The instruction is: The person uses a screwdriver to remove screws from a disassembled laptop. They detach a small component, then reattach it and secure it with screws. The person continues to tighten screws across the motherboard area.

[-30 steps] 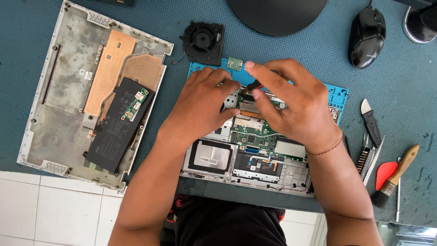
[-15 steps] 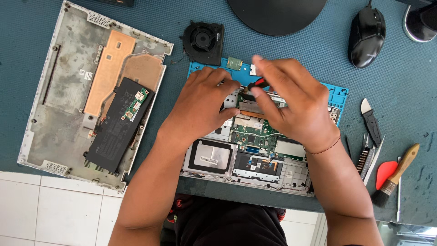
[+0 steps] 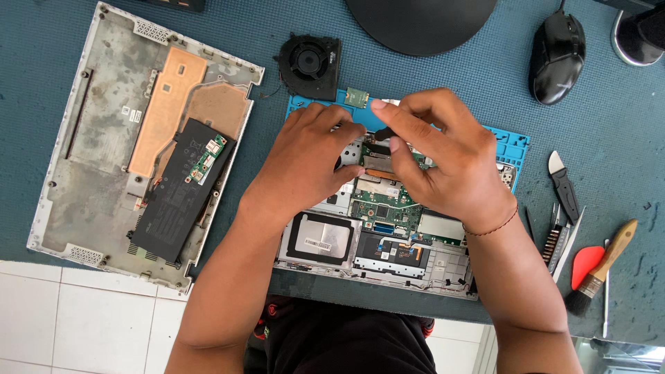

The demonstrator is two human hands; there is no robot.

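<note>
While the right hand [image 3: 443, 163] pinches a small dark tool [image 3: 383, 131] between thumb and forefinger, its tip slants down and left onto the green circuit board [image 3: 384, 204] of the opened laptop base [image 3: 443, 266]. Just left of it, the left hand [image 3: 308, 159] rests curled on the board; whether it grips anything I cannot tell. Beneath the base lies a blue mat [image 3: 512, 145]. Far left sits the removed bottom cover [image 3: 104, 138] holding a black battery [image 3: 176, 190], its long axis running near to far.

A teal work mat [image 3: 609, 159] covers the table above a white-tiled floor [image 3: 90, 318].
</note>
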